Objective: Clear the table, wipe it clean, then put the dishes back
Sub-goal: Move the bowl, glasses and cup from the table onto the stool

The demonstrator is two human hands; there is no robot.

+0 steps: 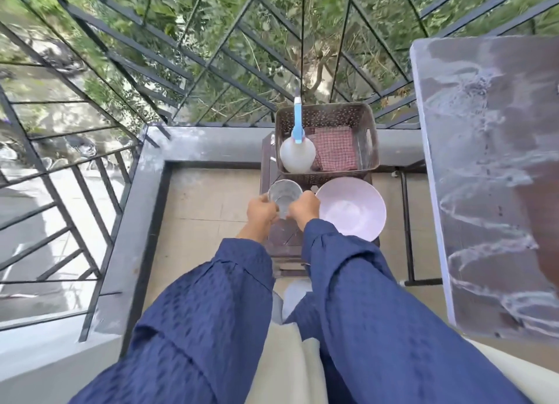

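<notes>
head view: left hand [261,211] and right hand [305,208] grip the glass [284,195] between them over the stand's [284,240] left edge; the desk [490,161] lies rightward, nearer the right hand.

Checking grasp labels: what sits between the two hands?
A clear glass, with the left hand and right hand holding it from either side. This shows in the head view, the only one.

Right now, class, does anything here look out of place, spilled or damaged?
Nothing looks spilled or broken. The spray bottle leans in the basket, nozzle over its rim; the table shows white streaks, perhaps residue or pattern.
</notes>
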